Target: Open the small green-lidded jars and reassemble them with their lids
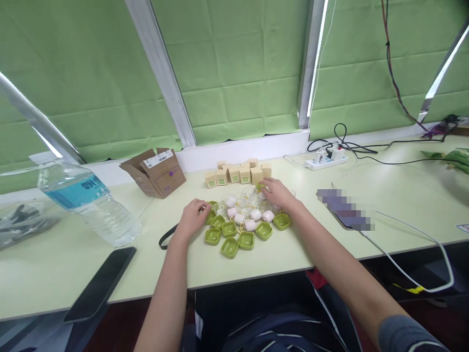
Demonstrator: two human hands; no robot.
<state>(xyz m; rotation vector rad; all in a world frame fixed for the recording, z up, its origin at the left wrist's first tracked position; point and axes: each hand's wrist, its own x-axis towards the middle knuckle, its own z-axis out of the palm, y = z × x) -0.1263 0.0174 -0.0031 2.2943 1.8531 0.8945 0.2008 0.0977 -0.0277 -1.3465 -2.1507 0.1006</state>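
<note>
A cluster of small, square green bowls (229,248) lies on the table before me. Several small white and pale pink jars (250,225) sit among them, with crumpled clear plastic (252,199) behind. At the cluster's left edge, my left hand (193,217) has its fingers curled at the rim of a green bowl (210,217). My right hand (276,193) reaches over the far right side of the pile, its fingers closed on another green bowl (260,187), partly hidden by them. Just beyond stand small cream boxes (234,174) with green labels.
To the left are a large water bottle (91,205), a dark phone (100,283), an open cardboard box (159,176) and a black strap (166,238). A second phone (344,210) with a white cable lies right. Behind it is a power strip (326,161) with black cords.
</note>
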